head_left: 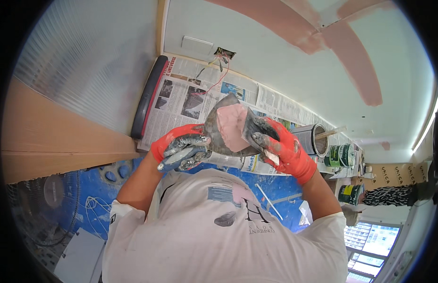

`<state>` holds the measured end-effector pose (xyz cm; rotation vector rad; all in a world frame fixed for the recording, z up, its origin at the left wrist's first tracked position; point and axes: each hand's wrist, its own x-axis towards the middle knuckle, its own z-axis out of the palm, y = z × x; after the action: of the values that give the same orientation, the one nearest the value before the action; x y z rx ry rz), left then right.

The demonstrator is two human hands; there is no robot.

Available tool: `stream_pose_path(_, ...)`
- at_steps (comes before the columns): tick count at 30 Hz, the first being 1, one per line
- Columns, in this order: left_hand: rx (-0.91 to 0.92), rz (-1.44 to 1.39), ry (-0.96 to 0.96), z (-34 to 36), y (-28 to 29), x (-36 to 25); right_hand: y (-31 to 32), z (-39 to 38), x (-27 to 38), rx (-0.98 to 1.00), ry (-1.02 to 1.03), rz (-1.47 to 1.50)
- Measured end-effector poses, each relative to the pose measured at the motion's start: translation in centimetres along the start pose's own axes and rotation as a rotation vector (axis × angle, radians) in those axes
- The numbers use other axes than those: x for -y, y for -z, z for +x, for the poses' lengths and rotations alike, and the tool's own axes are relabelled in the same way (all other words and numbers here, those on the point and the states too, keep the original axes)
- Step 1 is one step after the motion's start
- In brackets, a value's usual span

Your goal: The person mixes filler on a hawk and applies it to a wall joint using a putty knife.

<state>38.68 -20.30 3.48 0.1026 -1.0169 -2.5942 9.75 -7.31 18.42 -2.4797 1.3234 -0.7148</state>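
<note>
With red-gloved fingers (187,142) of the left hand (179,145) bent round its lower left edge, holds a broad dark filling blade (210,129) before the chest, above newspaper sheets (174,101). Carries a thick slab of pink filler (231,125) on that blade. With fingers of the right hand (286,147) closed on a second dark scraper (250,126), holds it at the filler's right side. Has a tin (301,135) with a wooden stick (336,131) just beyond the right hand. Faces a pale wall (275,52) with pink patches (356,66).
</note>
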Motion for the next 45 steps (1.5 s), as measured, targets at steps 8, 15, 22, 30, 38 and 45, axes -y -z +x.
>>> stream_pose_path(8,-0.049,-0.107,0.197,0.9,-2.7,-1.8,2.0,-3.1,-2.5,0.207,-0.161,-0.311)
stream_pose_path(15,-0.404,0.517,-0.253,4.4,-4.3,0.4,1.1,-3.5,0.2,-0.363,-0.645,-0.172)
stream_pose_path(22,-0.374,1.185,-0.395,5.8,-6.6,1.8,-5.3,1.6,1.7,-0.321,-0.221,-0.398)
stream_pose_path(30,-0.394,0.968,-0.308,5.3,-6.7,1.9,-5.4,1.3,2.1,-0.279,-0.277,-0.116)
stream_pose_path(38,-0.437,0.882,-0.259,4.3,-7.3,1.5,-5.9,1.0,0.4,-0.346,-0.340,-0.185)
stream_pose_path(45,-0.465,0.931,-0.218,3.5,-6.4,2.0,-6.4,1.6,0.1,-0.322,-0.308,-0.149)
